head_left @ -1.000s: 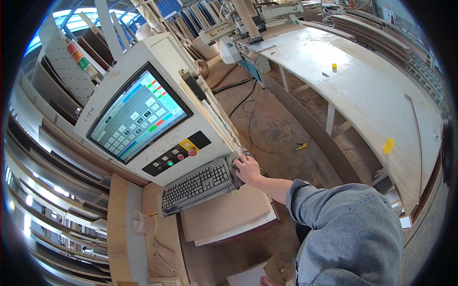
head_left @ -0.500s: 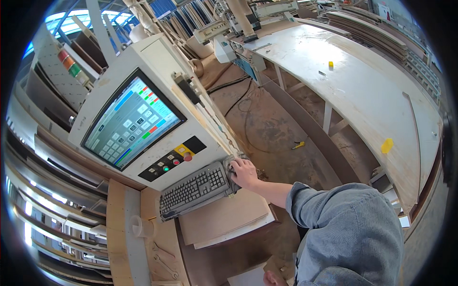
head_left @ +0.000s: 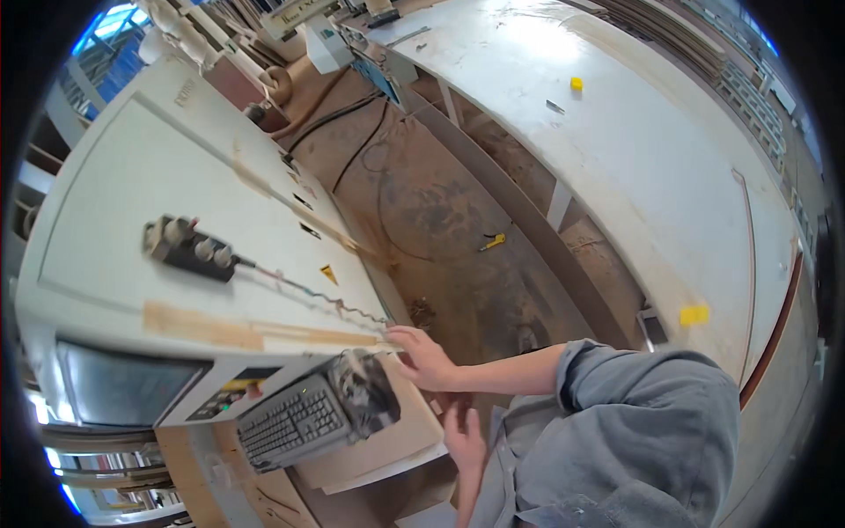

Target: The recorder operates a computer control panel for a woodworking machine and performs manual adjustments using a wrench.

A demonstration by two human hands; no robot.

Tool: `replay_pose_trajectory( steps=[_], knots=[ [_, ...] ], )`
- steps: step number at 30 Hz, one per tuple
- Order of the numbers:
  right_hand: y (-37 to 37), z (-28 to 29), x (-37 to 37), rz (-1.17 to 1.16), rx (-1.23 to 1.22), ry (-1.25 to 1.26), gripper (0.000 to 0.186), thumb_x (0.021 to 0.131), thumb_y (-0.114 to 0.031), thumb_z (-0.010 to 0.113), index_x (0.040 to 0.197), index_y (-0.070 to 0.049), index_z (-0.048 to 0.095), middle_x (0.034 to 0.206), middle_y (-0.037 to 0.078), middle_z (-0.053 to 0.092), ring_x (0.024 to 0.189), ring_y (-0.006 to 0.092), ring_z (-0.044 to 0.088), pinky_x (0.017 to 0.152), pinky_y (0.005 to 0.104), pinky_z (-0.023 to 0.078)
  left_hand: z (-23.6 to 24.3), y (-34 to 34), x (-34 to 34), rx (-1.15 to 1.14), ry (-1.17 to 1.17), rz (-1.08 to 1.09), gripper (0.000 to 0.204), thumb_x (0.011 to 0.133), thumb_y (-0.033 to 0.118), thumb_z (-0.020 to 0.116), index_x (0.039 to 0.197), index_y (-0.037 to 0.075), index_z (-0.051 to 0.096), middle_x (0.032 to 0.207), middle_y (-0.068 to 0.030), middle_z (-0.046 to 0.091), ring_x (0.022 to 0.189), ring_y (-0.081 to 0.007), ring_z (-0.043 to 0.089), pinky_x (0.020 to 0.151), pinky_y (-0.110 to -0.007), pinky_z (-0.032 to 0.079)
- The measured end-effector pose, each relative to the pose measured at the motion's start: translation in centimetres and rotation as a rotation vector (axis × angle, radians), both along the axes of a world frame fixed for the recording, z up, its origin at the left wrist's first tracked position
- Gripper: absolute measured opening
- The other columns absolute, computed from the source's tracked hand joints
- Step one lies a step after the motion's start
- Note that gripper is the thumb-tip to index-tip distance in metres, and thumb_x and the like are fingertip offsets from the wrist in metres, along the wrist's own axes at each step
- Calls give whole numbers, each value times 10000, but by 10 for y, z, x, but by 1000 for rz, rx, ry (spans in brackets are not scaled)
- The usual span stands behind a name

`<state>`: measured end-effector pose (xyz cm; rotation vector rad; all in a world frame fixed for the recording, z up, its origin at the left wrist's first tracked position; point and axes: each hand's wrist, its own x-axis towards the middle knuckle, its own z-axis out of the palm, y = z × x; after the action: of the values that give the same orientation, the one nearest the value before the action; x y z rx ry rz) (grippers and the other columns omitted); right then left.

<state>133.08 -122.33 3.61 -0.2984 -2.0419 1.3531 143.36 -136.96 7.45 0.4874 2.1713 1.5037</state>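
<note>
Right hand [head_left: 427, 361] loosely spread near keyboard [head_left: 295, 424], left hand [head_left: 466, 444] likewise; white cabinet [head_left: 114, 207] bears lettering [head_left: 185, 91].

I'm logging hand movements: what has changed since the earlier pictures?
The right hand has left the dark pad beside the keyboard and is now near the edge of the white cabinet; contact is unclear. The left hand has risen farther into view below the right. The view swung, shifting the screen lower left. The keyboard and the yellow tool on the floor seem unmoved.
</note>
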Motion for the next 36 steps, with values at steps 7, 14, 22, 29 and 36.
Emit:
replay_pose_trajectory(
  steps=[7, 14, 22, 29, 36],
  knots=[
    [132, 1, -23, 223, -951, -723, 535, 972, -340, 522, 1389, -9, 476, 1386, 179, 528, 1273, 317, 498, 1058, 387, 413, -16, 180, -108, 107, 860, -66, 498, 961, 290, 528, 1367, 1, 516, 1438, -225, 482, 1329, -388, 462, 1088, -532, 353],
    [290, 1, -138, 178, -1488, -651, 576, 1046, -456, 413, 1391, 1, 484, 1400, 176, 545, 1247, 292, 550, 1042, 390, 435, -115, 287, -280, -49, 513, 34, 550, 1000, 345, 466, 1417, -14, 467, 1466, -250, 446, 1362, -393, 419, 1132, -482, 315],
    [541, 5, -331, -89, -1425, -390, 508, 1045, -430, 443, 1265, 10, 568, 1198, 156, 644, 1010, 229, 655, 918, 339, 514, -133, 438, -545, -227, 11, 98, 399, 969, 182, 595, 1315, -13, 551, 1243, -186, 606, 1007, -287, 659, 902, -355, 508],
    [700, 11, -450, -162, -1251, -189, 329, 1029, -290, 533, 1148, 4, 620, 1089, 145, 657, 964, 197, 650, 886, 292, 524, -58, 643, -795, -99, 274, -130, 351, 955, 169, 618, 1259, -7, 598, 1155, -137, 661, 976, -238, 668, 851, -332, 512],
    [866, -37, -606, -214, -1046, -109, 230, 1026, -183, 528, 1115, -6, 645, 1043, 73, 655, 920, 144, 611, 859, 259, 497, -75, 832, -927, -248, 184, -290, 376, 946, 205, 643, 1257, -4, 613, 1150, -149, 683, 1009, -256, 664, 894, -328, 511]
  ],
)
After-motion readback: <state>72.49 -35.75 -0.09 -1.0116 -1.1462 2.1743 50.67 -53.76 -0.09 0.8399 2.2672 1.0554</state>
